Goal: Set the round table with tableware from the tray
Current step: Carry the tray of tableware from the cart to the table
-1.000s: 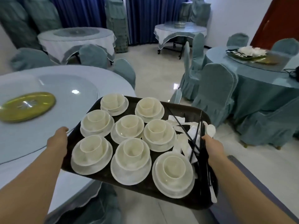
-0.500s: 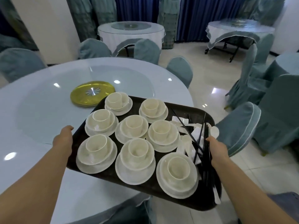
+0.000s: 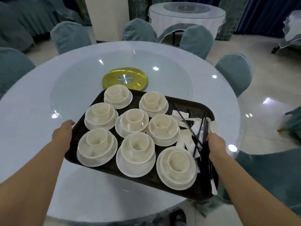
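Note:
I hold a dark brown tray (image 3: 104,167) over the near part of the round table (image 3: 32,101). My left hand (image 3: 62,134) grips its left edge and my right hand (image 3: 215,145) grips its right edge. On the tray stand several cream sets, each a cup in a bowl on a saucer (image 3: 136,154). Along its right side lie black chopsticks (image 3: 204,144) and white spoons (image 3: 185,142). The fingers under the tray are hidden.
A glass turntable (image 3: 171,75) with a gold centre disc (image 3: 125,78) covers the table's middle. Blue-covered chairs (image 3: 234,72) ring the table. Another round table (image 3: 187,15) stands behind. A chair (image 3: 268,173) is close at my right.
The view has swung left and the tray now hangs over the table in front of me, near the gold disc. Both hands keep the same grip on the tray.

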The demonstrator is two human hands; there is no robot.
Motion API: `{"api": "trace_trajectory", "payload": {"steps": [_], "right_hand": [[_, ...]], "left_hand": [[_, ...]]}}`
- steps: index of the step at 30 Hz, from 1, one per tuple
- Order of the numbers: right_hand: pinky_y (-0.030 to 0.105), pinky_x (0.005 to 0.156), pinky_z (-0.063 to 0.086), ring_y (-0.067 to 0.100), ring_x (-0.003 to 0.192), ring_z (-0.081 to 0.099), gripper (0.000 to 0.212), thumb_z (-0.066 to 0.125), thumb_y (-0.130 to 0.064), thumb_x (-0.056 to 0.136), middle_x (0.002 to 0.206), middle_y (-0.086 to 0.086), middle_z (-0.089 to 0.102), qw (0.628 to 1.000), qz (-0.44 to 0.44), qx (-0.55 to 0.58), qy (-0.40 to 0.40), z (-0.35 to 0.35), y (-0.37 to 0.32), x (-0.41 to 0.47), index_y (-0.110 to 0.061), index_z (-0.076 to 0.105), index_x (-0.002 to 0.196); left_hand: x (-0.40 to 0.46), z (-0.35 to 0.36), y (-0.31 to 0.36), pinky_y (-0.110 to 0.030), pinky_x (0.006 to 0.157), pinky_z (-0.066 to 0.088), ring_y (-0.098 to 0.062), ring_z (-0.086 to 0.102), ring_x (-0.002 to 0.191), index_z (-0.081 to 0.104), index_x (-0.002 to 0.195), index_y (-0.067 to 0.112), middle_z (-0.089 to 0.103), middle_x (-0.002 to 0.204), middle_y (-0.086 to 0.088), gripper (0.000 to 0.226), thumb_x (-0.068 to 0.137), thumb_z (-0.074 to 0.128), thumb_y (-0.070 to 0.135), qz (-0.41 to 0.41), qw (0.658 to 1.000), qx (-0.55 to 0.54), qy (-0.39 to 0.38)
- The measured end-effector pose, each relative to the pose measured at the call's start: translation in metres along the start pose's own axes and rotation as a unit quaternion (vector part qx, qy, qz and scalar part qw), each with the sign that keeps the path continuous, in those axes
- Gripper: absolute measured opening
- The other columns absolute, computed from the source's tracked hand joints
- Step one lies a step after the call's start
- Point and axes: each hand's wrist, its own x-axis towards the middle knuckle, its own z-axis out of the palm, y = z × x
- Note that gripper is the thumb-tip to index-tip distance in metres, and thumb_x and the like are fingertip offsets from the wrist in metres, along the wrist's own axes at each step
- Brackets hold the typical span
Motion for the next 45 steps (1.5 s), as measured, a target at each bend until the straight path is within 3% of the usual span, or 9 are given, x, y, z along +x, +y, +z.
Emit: {"api": "trace_trajectory", "payload": {"steps": [4, 8, 14, 17, 25, 32, 38, 42, 45], "right_hand": [[0.039, 0.064, 0.050, 0.027, 0.067, 0.058, 0.008, 0.050, -0.013, 0.079, 0.076, 0.008, 0.058, 0.999, 0.006, -0.034, -0.025, 0.016, -0.023, 0.055, -0.011, 0.058, 0.079], [0.043, 0.069, 0.052, 0.034, 0.076, 0.063, 0.031, 0.045, -0.017, 0.065, 0.080, 0.011, 0.063, 0.997, 0.017, -0.058, -0.048, 0.026, -0.047, 0.107, -0.009, 0.063, 0.089], [0.048, 0.075, 0.054, 0.036, 0.081, 0.064, 0.042, 0.045, -0.020, 0.062, 0.086, 0.013, 0.063, 0.994, 0.009, -0.082, -0.077, 0.041, -0.075, 0.156, -0.008, 0.064, 0.098], [0.039, 0.064, 0.050, 0.032, 0.072, 0.060, 0.034, 0.044, -0.020, 0.062, 0.081, 0.010, 0.061, 0.992, 0.008, -0.085, -0.089, 0.051, -0.086, 0.171, -0.011, 0.061, 0.090], [0.035, 0.061, 0.040, 0.027, 0.068, 0.050, 0.008, 0.045, -0.016, 0.064, 0.071, 0.004, 0.052, 0.988, -0.005, -0.122, -0.096, 0.094, -0.110, 0.209, -0.017, 0.048, 0.071], [0.034, 0.053, 0.036, 0.025, 0.057, 0.047, 0.003, 0.045, -0.016, 0.062, 0.063, 0.003, 0.050, 0.986, -0.011, -0.141, -0.086, 0.139, -0.124, 0.232, -0.017, 0.047, 0.064], [0.034, 0.051, 0.033, 0.022, 0.056, 0.044, 0.006, 0.044, -0.014, 0.068, 0.063, 0.002, 0.048, 0.982, -0.017, -0.167, -0.088, 0.179, -0.135, 0.247, -0.018, 0.045, 0.063], [0.034, 0.049, 0.031, 0.021, 0.055, 0.040, 0.008, 0.043, -0.014, 0.069, 0.060, 0.002, 0.043, 0.982, -0.016, -0.167, -0.086, 0.203, -0.138, 0.255, -0.017, 0.042, 0.061], [0.034, 0.052, 0.033, 0.022, 0.056, 0.040, 0.005, 0.042, -0.015, 0.066, 0.062, 0.002, 0.043, 0.984, -0.014, -0.159, -0.084, 0.218, -0.140, 0.260, -0.017, 0.041, 0.061]], "left_hand": [[0.000, 0.032, -0.009, -0.040, 0.069, 0.042, -0.032, 0.059, 0.074, 0.064, 0.106, 0.009, 0.064, 0.090, -0.011, 0.054, 0.070, 0.055, 0.049, -0.037, 0.999, 0.003, 0.033], [-0.005, 0.065, -0.023, -0.037, 0.059, 0.040, -0.030, 0.057, 0.069, 0.064, 0.100, 0.009, 0.062, 0.082, -0.008, 0.055, 0.065, 0.052, 0.051, -0.066, 0.993, -0.017, 0.095], [-0.003, 0.093, -0.021, -0.043, 0.071, 0.044, -0.034, 0.059, 0.075, 0.063, 0.102, 0.012, 0.064, 0.087, -0.008, 0.064, 0.057, 0.051, 0.056, -0.102, 0.983, -0.050, 0.144], [0.004, 0.100, -0.013, -0.045, 0.076, 0.045, -0.036, 0.061, 0.082, 0.064, 0.106, 0.011, 0.066, 0.095, -0.010, 0.067, 0.057, 0.053, 0.056, -0.111, 0.981, -0.048, 0.150], [0.029, 0.115, 0.014, -0.046, 0.087, 0.047, -0.038, 0.061, 0.093, 0.064, 0.106, 0.008, 0.065, 0.104, -0.014, 0.063, 0.064, 0.054, 0.053, -0.104, 0.985, -0.031, 0.136], [0.067, 0.126, 0.041, -0.042, 0.080, 0.046, -0.037, 0.062, 0.091, 0.063, 0.097, 0.009, 0.065, 0.094, -0.013, 0.051, 0.067, 0.055, 0.050, -0.113, 0.986, -0.033, 0.121], [0.105, 0.128, 0.052, -0.038, 0.062, 0.043, -0.032, 0.057, 0.070, 0.059, 0.082, 0.010, 0.061, 0.081, -0.011, 0.044, 0.060, 0.052, 0.048, -0.129, 0.983, -0.041, 0.126], [0.127, 0.133, 0.057, -0.038, 0.065, 0.044, -0.031, 0.058, 0.074, 0.062, 0.085, 0.011, 0.064, 0.084, -0.008, 0.048, 0.060, 0.052, 0.050, -0.130, 0.980, -0.061, 0.140], [0.138, 0.136, 0.060, -0.040, 0.076, 0.046, -0.030, 0.060, 0.082, 0.064, 0.092, 0.011, 0.065, 0.088, -0.004, 0.058, 0.060, 0.051, 0.058, -0.125, 0.978, -0.084, 0.144]]}}
